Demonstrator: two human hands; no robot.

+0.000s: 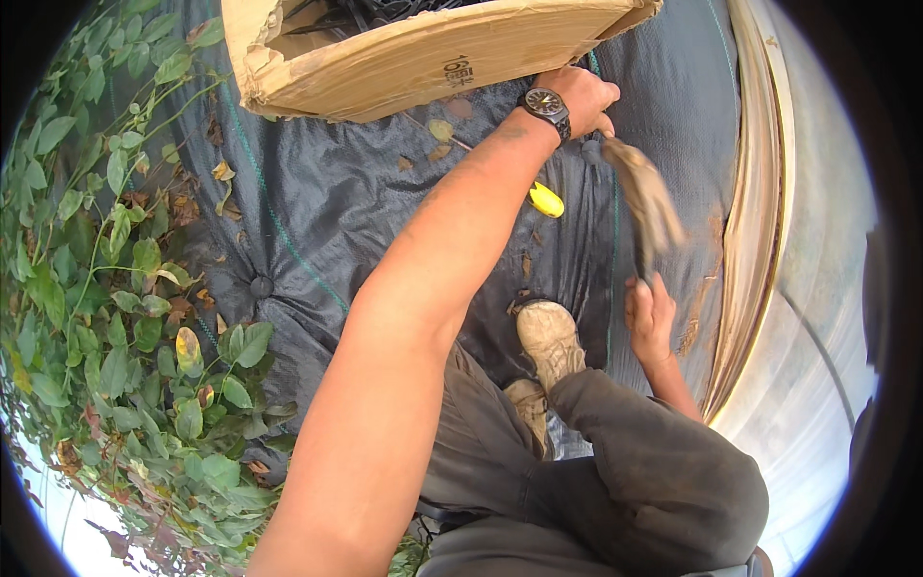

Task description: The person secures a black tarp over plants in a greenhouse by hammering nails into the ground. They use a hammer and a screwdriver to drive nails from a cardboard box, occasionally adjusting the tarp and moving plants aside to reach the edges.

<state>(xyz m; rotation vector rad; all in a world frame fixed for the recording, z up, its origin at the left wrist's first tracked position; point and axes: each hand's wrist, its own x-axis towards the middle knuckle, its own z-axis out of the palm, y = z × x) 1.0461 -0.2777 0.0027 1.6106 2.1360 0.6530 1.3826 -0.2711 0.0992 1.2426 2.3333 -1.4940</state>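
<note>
My left hand (580,94), with a black watch (544,104) on its wrist, is low over the black ground fabric (336,192), just below the cardboard box (423,77). Its fingers are bent together; whatever they pinch is hidden. A dark rounded bump, perhaps a peg head (592,151), shows just under the fingertips. In my right hand (651,315) is the dark handle of a hammer-like tool (646,192). Its brown upper part is smeared by motion and reaches close to my left thumb.
Black plastic pieces (385,12) fill the box. A yellow-handled tool (546,200) lies beside my left forearm. A round black peg (261,287) pins the fabric. Leafy plants (125,308) line the left side; pale plastic sheeting (817,240) rises at right. My shoe (550,338) stands on the fabric.
</note>
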